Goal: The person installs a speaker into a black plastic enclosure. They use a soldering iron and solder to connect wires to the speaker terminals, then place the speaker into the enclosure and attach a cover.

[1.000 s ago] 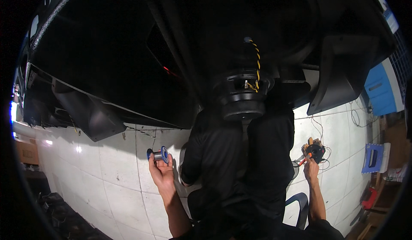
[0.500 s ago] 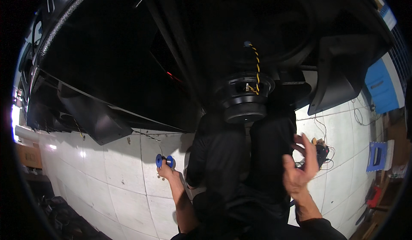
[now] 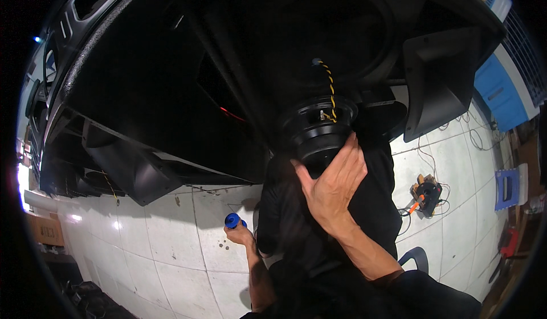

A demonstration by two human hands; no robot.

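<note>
A round black speaker driver [image 3: 312, 139] rests on my dark-clothed knees, its magnet facing me. My right hand [image 3: 336, 191] is closed around the magnet, thumb on the left and fingers along the right. A twisted yellow-and-black wire [image 3: 330, 85] runs from the driver's terminal up into the large black speaker cabinet [image 3: 285, 28]. Low on the left, over the floor, my left hand [image 3: 240, 236] is closed on a blue spool of solder wire [image 3: 232, 221]. The spool's wound core is hidden from this angle.
On the tiled floor [image 3: 159, 239] at right stands a small dark soldering stand [image 3: 430, 196] with an orange-handled iron [image 3: 417, 202] and loose cables. A blue stool [image 3: 506, 189] and a blue box [image 3: 498, 91] are farther right. Black horn flares [image 3: 439, 79] flank me.
My right hand has moved left from beside my knee and taken hold of the driver's magnet. My left hand, with the spool, appears slightly lower and farther right; the whole view has shifted.
</note>
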